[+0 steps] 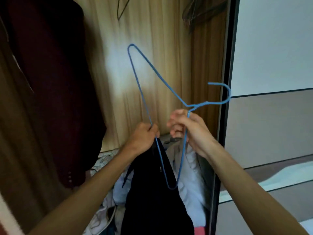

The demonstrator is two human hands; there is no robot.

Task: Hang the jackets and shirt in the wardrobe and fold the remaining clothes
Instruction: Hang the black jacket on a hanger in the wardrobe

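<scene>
A blue wire hanger is held up in front of the open wardrobe, turned on its side with its hook pointing right. My left hand grips the hanger's long bottom wire together with the top of a black garment that hangs down from it. My right hand grips the hanger's shoulder wire just below the neck of the hook. One end of the hanger lies against the black garment.
A dark maroon jacket and a brown garment hang at the left inside the wardrobe. Crumpled clothes are piled on the wardrobe floor. The wardrobe's dark door frame and sliding door stand at the right.
</scene>
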